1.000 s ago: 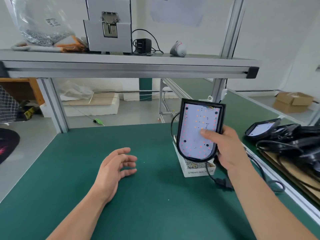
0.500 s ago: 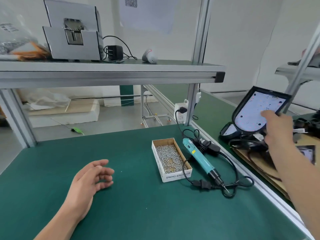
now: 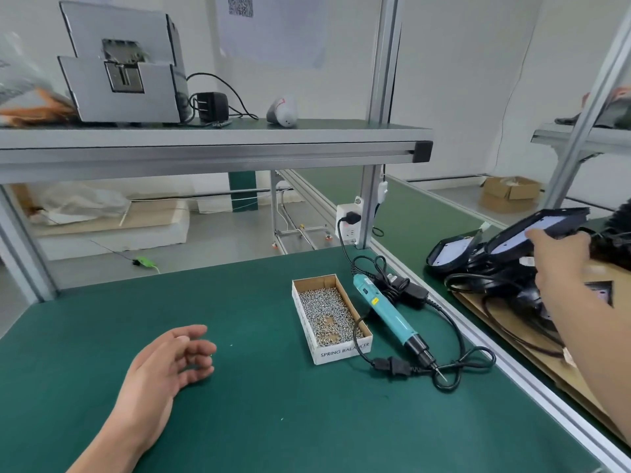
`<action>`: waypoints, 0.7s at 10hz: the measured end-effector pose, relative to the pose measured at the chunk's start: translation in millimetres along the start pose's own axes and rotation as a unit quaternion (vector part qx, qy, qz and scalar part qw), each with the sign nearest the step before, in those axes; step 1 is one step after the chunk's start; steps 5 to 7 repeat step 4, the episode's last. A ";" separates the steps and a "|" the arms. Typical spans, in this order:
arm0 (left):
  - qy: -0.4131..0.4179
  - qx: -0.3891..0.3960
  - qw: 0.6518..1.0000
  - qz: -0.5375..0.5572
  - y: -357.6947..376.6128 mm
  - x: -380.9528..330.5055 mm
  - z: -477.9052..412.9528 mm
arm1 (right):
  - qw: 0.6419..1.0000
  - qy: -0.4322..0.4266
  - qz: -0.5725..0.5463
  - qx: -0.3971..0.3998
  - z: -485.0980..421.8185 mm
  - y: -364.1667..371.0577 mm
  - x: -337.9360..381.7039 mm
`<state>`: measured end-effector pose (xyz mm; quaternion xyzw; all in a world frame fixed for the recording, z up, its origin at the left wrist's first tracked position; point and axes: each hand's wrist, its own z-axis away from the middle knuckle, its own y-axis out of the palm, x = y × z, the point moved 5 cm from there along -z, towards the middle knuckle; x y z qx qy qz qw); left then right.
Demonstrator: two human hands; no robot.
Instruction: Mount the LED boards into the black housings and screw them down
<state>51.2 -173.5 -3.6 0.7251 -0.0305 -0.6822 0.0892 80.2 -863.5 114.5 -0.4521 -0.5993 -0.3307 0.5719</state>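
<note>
Head view: at the far right the right hand (image 3: 560, 257) grips one black housing (image 3: 560, 220), the thumb lying on its LED board (image 3: 508, 238), over a dark pile on the next bench. The left hand (image 3: 164, 367) rests well apart on the green mat (image 3: 256, 404), fingers loosely curled, holding nothing. A second housing (image 3: 450, 250) lies just to the left; the pile I cannot count. There is one screw box (image 3: 341, 351) and one screwdriver (image 3: 386, 312). The held housing's long axis runs left to right, with the right end raised and the board facing up.

Right hand (image 3: 560, 257) swung housing (image 3: 560, 218) rightward off screw box (image 3: 341, 353), now tilted flatter above housing pile (image 3: 495, 268).
</note>
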 end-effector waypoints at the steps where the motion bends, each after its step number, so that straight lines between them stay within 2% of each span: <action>1: 0.002 0.004 1.000 0.003 -0.3 0.5 -0.5 | 0.989 -0.037 0.136 -0.044 -3.5 -1.4 -8.0; 4: 0.008 0.009 1.000 0.012 2.6 -0.3 0.0 | 0.949 -0.169 0.250 -0.090 24.1 1.3 14.7; 7: 0.008 0.009 1.000 0.012 2.6 -0.3 0.0 | 0.949 -0.169 0.250 -0.090 24.1 1.3 14.7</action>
